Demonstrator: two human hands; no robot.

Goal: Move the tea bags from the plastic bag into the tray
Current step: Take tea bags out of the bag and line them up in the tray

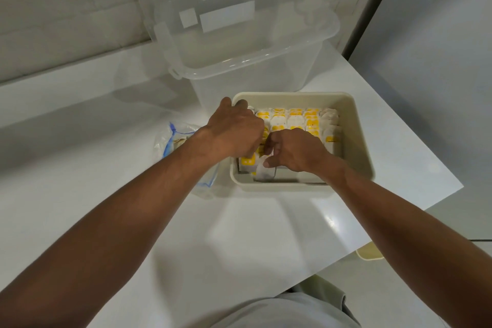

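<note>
A beige tray (358, 141) is set on the white worktop (133, 208). It is packed with tea bags (295, 118), which are stood in neat rows (most have a yellow tag on top). A strip of the tray's floor can be seen along the near edge. Both hands are reached into the near left part of the tray. The left hand (234, 130) is curled down among the tea bags, but its fingertips are hidden, so it cannot be told if anything is held. A white tea bag (262, 168) is pinched by the thumb and fingers of the right hand (295, 149). The plastic bag (183, 132) is laid just beside the tray on its left, partly under the left arm. Something pale brown can be seen inside it, too blurred to be named. A big clear storage box (239, 42) is stood behind the tray.
</note>
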